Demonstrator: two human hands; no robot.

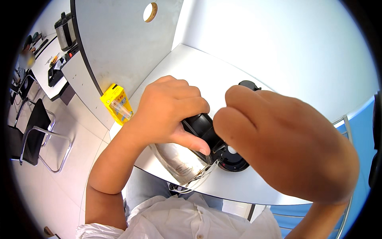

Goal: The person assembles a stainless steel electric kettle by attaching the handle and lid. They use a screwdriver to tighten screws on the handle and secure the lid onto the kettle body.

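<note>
My left hand (171, 109) is wrapped round a black plastic housing (203, 128), its thumb along the near side and its fingers over the far side. Above the table, close to the camera, my right hand (286, 143) is closed with curled fingers, beside the housing. Whatever it may hold is hidden behind it. Under the housing lies a black round part (234, 162) with a light centre, partly covered by my right hand. Below my left wrist rests a clear, shiny plastic piece (177, 162), and a thin white cable (199, 184) loops over the table's front edge.
Another black round part (249, 84) shows behind my right hand. A yellow carton (116, 102) stands at the table's left edge, by a grey partition (123, 47). White panels (286, 44) rise behind. A black chair (35, 129) and another table (47, 79) are farther left.
</note>
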